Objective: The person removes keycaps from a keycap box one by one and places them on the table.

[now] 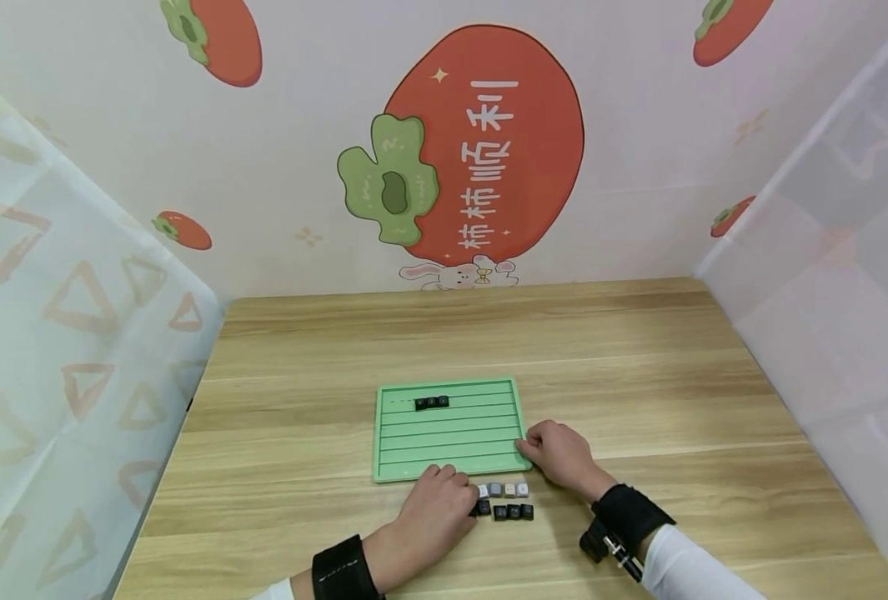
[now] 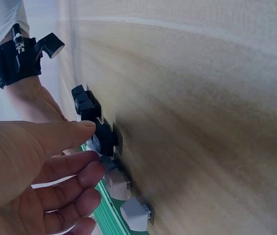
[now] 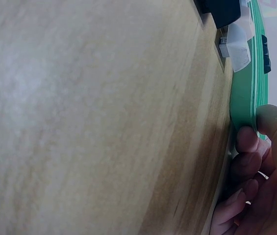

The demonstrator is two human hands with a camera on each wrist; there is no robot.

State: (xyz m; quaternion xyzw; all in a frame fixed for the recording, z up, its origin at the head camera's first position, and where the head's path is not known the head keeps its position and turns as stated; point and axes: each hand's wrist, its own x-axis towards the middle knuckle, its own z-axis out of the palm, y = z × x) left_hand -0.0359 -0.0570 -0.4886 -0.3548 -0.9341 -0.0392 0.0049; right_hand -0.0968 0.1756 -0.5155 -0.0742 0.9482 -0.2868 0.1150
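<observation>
Ridged and green, a shallow tray (image 1: 451, 437) lies on the table, with a short row of black keycaps (image 1: 432, 402) near its far edge. My right hand (image 1: 564, 454) pinches the tray's near right corner, its thumb on top of the rim in the right wrist view. Just in front of the tray, my left hand (image 1: 439, 508) reaches over loose keycaps. In the left wrist view its thumb and forefinger pinch a black keycap (image 2: 106, 139), partly hidden by the fingertips. White and grey keycaps (image 1: 509, 490) stand in a row beside that hand.
Another group of black keycaps (image 1: 514, 512) sits on the wooden table (image 1: 308, 375), nearer than the pale row. A printed cloth backdrop (image 1: 293, 167) rises behind the table, and pale sheets (image 1: 68, 333) hang along both sides. Black bands with cameras (image 1: 631, 517) circle the wrists.
</observation>
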